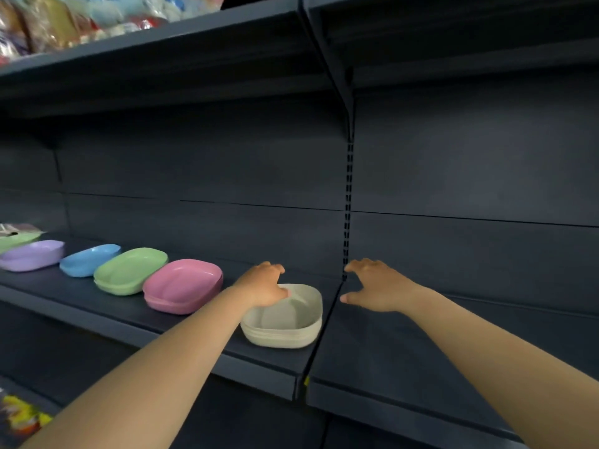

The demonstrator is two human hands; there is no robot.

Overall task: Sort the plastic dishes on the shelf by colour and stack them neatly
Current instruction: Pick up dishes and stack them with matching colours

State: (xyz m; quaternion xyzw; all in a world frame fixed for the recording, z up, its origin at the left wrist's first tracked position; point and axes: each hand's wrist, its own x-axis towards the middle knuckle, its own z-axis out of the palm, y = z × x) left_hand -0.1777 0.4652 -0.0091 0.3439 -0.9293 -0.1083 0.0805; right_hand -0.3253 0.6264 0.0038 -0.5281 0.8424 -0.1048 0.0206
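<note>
Two bare forearms reach up from the near edge toward a dark shelf. At the end of the left one, the left hand sits on the left rim of a cream dish stack, with the thumb hooked down inside the top dish and the fingers curled over the far side of the rim, so it grips that edge. The stack stands at the right end of the left shelf board, just beside the seam where the next board begins.

To the right of the seam, the right hand hovers above the bare right-hand board, holding nothing. Its thumb points left toward the cream dishes and its fingers are loosely bent and spread; it is apart from the stack.

Left of the cream stack, the dishes run in a row receding to the far left: a pink dish stack, then a green dish stack, a blue dish, a purple dish, and another green dish at the frame edge. Neighbours in the row stand close together. Bagged soft goods lie on the upper shelf at far left.
</note>
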